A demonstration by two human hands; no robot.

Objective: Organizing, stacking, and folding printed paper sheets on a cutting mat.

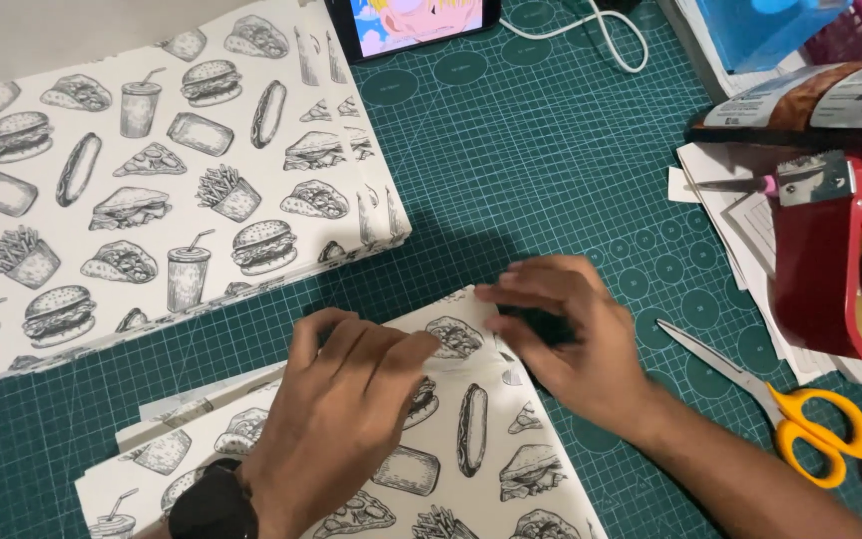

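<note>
Both hands press on a folded paper bag (471, 439) printed with fast-food drawings, lying on the green cutting mat (511, 150) at the bottom middle. Left hand (346, 404), with a black watch (214, 504) on its wrist, lies flat on the bag with fingers together. Right hand (576, 334) curls its fingers down over the bag's top corner, pinching the fold. More bags sit under this 1. A stack of the same bags (152, 180) lies well apart at upper left. Yellow-handled scissors (780, 404) lie just right of the right wrist, a red tape dispenser (840, 265) beyond them, a phone (416, 22) at top.
</note>
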